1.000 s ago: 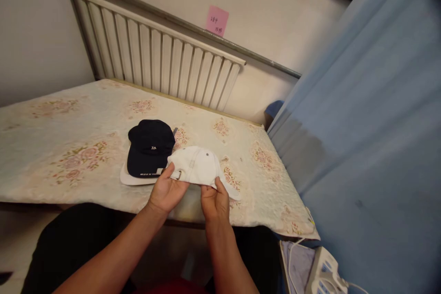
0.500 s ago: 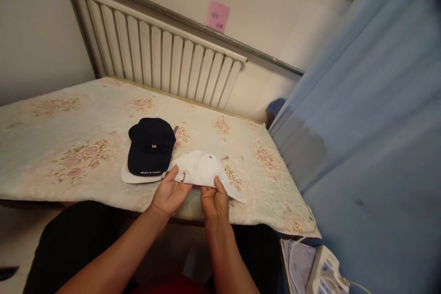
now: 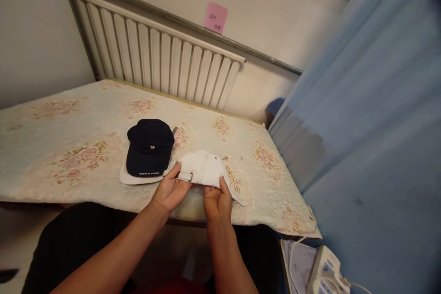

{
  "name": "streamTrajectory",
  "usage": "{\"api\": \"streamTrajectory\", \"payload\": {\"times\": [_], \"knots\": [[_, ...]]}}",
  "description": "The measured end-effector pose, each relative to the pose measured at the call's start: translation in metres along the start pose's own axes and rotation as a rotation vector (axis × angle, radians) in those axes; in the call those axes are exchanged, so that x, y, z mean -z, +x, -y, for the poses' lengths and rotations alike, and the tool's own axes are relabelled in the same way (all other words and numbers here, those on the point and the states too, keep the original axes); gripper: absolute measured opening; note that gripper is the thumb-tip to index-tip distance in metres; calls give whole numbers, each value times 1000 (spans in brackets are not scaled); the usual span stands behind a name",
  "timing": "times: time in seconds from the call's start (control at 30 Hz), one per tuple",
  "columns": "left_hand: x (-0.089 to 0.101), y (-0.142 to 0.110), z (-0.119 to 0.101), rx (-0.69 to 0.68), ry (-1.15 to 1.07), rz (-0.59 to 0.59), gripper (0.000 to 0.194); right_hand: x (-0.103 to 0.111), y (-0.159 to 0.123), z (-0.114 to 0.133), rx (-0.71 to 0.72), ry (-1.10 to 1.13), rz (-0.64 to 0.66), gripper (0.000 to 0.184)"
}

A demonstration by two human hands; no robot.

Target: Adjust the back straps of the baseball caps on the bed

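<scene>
Both hands hold a white baseball cap (image 3: 203,167) near the front edge of the bed, its brim pointing right and its back strap with a metal buckle toward the left. My left hand (image 3: 171,188) is closed on the strap end, thumb on top. Closer to the brim, my right hand (image 3: 218,197) pinches the lower edge, its thumb outside and fingers beneath. Just left of it lies a dark navy cap (image 3: 150,148) with a small white emblem and lettering on its brim. From under the navy cap sticks out a white brim (image 3: 136,180).
A flower-patterned cover (image 3: 82,161) lies over the bed. Behind it are a white radiator (image 3: 155,55) and a pink note (image 3: 216,17) on the wall. A blue curtain (image 3: 372,124) hangs at the right. A white power strip (image 3: 325,271) with cables sits low at the right.
The held white cap has turned slightly, and my right hand has shifted a little to the right along its edge. The navy cap stays in place on the bed.
</scene>
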State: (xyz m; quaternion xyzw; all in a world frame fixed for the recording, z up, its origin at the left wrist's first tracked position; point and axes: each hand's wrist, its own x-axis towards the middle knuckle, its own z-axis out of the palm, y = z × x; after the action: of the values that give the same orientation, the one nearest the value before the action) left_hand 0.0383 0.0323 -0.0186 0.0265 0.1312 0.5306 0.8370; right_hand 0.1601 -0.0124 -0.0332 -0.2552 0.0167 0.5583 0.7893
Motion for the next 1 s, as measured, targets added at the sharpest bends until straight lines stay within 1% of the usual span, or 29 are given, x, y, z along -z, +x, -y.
{"api": "streamTrajectory", "payload": {"times": [0.17, 0.27, 0.33, 0.43, 0.5, 0.57, 0.67, 0.73, 0.8, 0.87, 1.0], "knots": [[-4, 2, 7, -3, 8, -7, 36, -2, 0, 1, -24, -8, 34, 26], [-8, 1, 10, -10, 27, -26, 34, -1, 4, 7, 16, -18, 54, 33], [-10, 1, 13, -15, 34, -40, 33, 1, 7, 13, 49, -24, 44, 36], [-14, 2, 20, -35, 28, -44, 31, 1, 6, 19, 54, -22, 34, 36], [-16, 3, 26, -34, 22, -29, 32, 0, 3, 18, 19, -9, 70, 33], [-19, 5, 31, -10, 24, -6, 32, -3, -2, 13, -17, -8, 142, 32], [-21, 6, 36, 28, 46, 20, 30, -8, -8, 5, -12, -64, 257, 36], [-20, 5, 35, 17, 61, 21, 28, -10, -9, 2, 5, -100, 274, 38], [-19, 5, 31, -29, 68, 20, 28, -10, -8, 3, 16, -102, 256, 40], [-18, 3, 27, -72, 82, 46, 27, -11, -7, 6, 29, -92, 247, 41], [-18, -1, 25, -80, 167, 178, 26, -14, -13, 7, 81, -140, 302, 42]]}}
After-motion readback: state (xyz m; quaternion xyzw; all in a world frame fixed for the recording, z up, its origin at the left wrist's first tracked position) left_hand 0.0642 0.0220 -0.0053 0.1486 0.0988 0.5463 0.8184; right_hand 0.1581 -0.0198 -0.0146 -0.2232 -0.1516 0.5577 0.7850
